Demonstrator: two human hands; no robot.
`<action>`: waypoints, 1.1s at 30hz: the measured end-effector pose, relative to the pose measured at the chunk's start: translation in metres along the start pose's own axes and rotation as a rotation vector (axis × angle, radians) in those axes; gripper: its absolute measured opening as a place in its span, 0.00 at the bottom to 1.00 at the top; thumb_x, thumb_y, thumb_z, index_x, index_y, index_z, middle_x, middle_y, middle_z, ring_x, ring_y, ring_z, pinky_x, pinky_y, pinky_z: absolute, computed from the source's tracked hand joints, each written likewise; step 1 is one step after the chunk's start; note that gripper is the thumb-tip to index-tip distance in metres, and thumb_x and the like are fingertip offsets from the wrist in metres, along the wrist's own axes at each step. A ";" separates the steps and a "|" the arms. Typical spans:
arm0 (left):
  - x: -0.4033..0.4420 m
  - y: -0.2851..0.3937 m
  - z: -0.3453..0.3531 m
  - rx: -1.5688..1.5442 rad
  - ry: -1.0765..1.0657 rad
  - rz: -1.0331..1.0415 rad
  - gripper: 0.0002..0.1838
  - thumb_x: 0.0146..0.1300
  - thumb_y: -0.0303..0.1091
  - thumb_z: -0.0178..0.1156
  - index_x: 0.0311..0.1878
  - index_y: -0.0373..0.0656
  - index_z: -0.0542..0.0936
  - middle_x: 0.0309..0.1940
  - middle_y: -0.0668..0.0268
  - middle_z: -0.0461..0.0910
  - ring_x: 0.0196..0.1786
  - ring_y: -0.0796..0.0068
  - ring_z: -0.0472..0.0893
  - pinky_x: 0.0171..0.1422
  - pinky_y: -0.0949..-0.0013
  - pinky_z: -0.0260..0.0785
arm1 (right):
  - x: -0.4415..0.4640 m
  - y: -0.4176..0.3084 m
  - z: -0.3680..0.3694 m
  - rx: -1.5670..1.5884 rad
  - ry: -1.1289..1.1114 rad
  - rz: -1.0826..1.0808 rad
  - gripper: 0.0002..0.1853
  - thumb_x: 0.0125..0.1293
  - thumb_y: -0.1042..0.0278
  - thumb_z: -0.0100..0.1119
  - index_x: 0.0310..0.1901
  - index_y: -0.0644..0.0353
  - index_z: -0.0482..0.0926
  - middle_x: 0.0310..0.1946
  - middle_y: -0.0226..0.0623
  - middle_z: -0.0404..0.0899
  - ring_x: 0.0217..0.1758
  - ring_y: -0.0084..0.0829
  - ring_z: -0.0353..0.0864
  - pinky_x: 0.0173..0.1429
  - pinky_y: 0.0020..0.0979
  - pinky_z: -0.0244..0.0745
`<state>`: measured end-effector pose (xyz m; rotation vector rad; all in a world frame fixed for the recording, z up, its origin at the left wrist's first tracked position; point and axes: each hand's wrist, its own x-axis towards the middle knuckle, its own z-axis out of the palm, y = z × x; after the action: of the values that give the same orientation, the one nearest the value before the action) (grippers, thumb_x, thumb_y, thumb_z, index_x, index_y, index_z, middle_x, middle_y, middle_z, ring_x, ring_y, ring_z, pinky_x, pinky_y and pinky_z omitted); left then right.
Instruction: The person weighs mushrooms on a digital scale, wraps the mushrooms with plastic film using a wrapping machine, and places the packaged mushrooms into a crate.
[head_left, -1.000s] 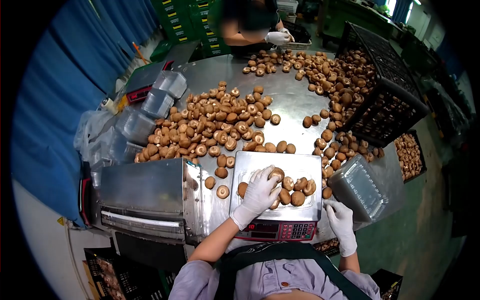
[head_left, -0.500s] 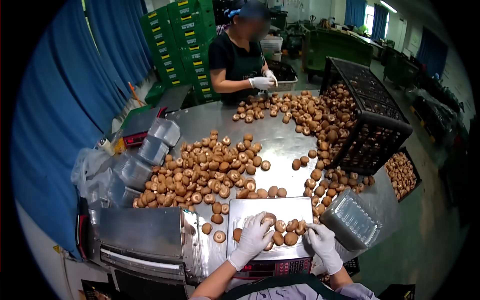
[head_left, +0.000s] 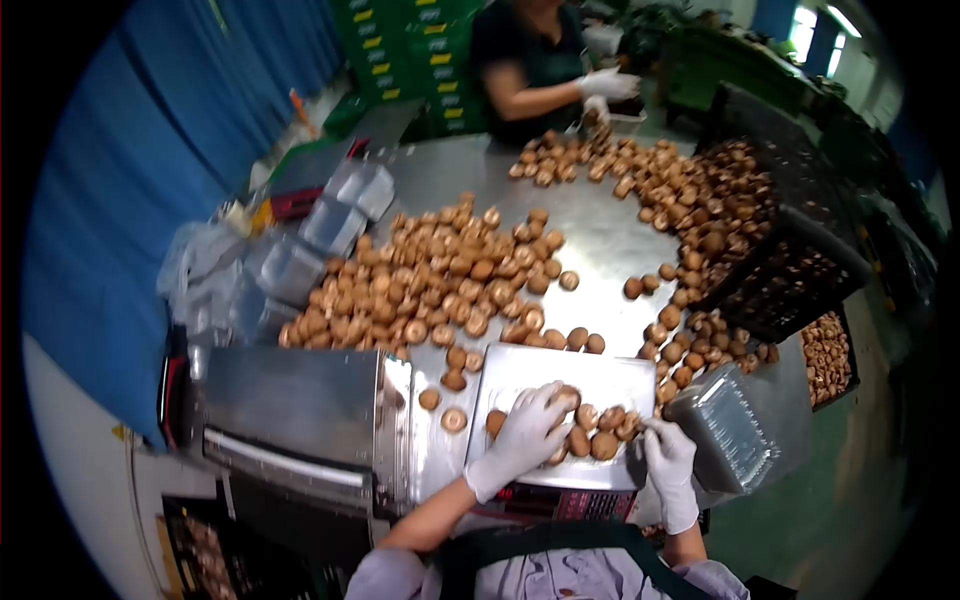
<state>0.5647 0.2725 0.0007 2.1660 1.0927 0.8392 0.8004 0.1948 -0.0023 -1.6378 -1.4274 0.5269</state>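
A digital scale [head_left: 610, 374] stands at the table's near edge, its red display partly behind my left arm. Several brown mushrooms [head_left: 604, 445] lie in a row on its plate, some in what looks like a clear tray. My left hand [head_left: 528, 437], in a white glove, has its fingers curled round a mushroom [head_left: 566, 397] on the left of the row. My gloved right hand [head_left: 668, 462] is at the plate's right edge, fingertips pinched beside the rightmost mushroom; what they hold, if anything, is too small to tell.
A mushroom heap [head_left: 430, 270] lies beyond the scale. A tipped black crate [head_left: 790, 270] spills mushrooms on the right, near stacked clear trays [head_left: 725, 428]. More clear trays [head_left: 333, 226] and a metal machine [head_left: 290, 400] are left. A co-worker [head_left: 530, 80] stands across the table.
Since the first frame, my right hand has moved up to the plate's right edge. My left hand stays on its mushroom. The camera view has shifted, and the co-worker's hands have moved apart.
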 end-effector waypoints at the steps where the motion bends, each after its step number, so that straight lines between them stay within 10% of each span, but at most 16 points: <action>1: 0.000 0.004 -0.007 -0.062 0.015 -0.046 0.18 0.57 0.32 0.60 0.52 0.42 0.77 0.56 0.50 0.71 0.59 0.49 0.71 0.65 0.57 0.62 | 0.005 -0.011 -0.004 -0.034 0.000 -0.044 0.07 0.57 0.78 0.59 0.38 0.64 0.81 0.29 0.43 0.79 0.31 0.33 0.81 0.38 0.28 0.74; 13: 0.066 -0.145 -0.087 0.344 0.195 -0.780 0.28 0.60 0.43 0.59 0.61 0.40 0.71 0.60 0.53 0.69 0.61 0.54 0.71 0.65 0.59 0.64 | 0.016 -0.007 -0.004 -0.029 -0.070 0.002 0.09 0.59 0.81 0.57 0.41 0.64 0.80 0.31 0.42 0.80 0.36 0.32 0.82 0.43 0.27 0.74; 21: 0.084 -0.211 -0.068 0.590 0.227 -0.596 0.19 0.51 0.38 0.63 0.49 0.49 0.81 0.43 0.57 0.81 0.48 0.56 0.79 0.53 0.54 0.70 | 0.027 -0.037 -0.022 -0.111 -0.052 -0.072 0.08 0.61 0.81 0.55 0.41 0.67 0.80 0.33 0.41 0.82 0.37 0.31 0.83 0.44 0.26 0.75; 26: 0.076 -0.091 -0.067 -0.015 0.418 -0.253 0.17 0.52 0.28 0.64 0.47 0.43 0.80 0.43 0.59 0.81 0.45 0.64 0.81 0.50 0.65 0.74 | 0.026 -0.043 -0.012 0.206 -0.096 0.144 0.08 0.62 0.76 0.56 0.42 0.65 0.81 0.33 0.36 0.82 0.29 0.22 0.80 0.35 0.25 0.75; 27: 0.071 -0.019 -0.074 -0.364 0.277 -0.489 0.16 0.52 0.24 0.63 0.46 0.43 0.80 0.42 0.63 0.81 0.43 0.72 0.81 0.48 0.70 0.75 | 0.030 -0.040 -0.007 0.212 -0.142 0.063 0.13 0.63 0.73 0.57 0.49 0.63 0.79 0.35 0.37 0.82 0.35 0.23 0.81 0.40 0.24 0.76; 28: 0.059 -0.021 -0.062 -0.084 0.238 -0.009 0.15 0.52 0.23 0.62 0.46 0.43 0.80 0.42 0.64 0.81 0.40 0.74 0.82 0.45 0.72 0.76 | 0.034 -0.053 -0.006 0.316 -0.229 0.153 0.16 0.63 0.73 0.58 0.52 0.63 0.77 0.37 0.38 0.82 0.38 0.23 0.81 0.44 0.23 0.75; 30: 0.046 0.004 -0.045 -0.070 0.117 0.327 0.19 0.51 0.25 0.63 0.49 0.43 0.78 0.41 0.59 0.80 0.38 0.65 0.82 0.44 0.68 0.74 | 0.037 -0.068 0.005 0.528 -0.383 0.230 0.21 0.63 0.72 0.59 0.58 0.62 0.73 0.43 0.37 0.81 0.44 0.22 0.80 0.48 0.22 0.74; 33: 0.024 0.024 -0.032 0.004 0.065 0.218 0.25 0.52 0.30 0.65 0.56 0.43 0.75 0.50 0.55 0.77 0.47 0.60 0.79 0.52 0.62 0.70 | 0.037 -0.074 0.021 0.634 -0.484 0.291 0.22 0.63 0.72 0.59 0.59 0.62 0.72 0.49 0.36 0.79 0.47 0.21 0.78 0.52 0.22 0.73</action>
<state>0.5642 0.2871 0.0454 2.3042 0.8999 1.0102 0.7515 0.2336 0.0556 -1.2361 -1.1632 1.4585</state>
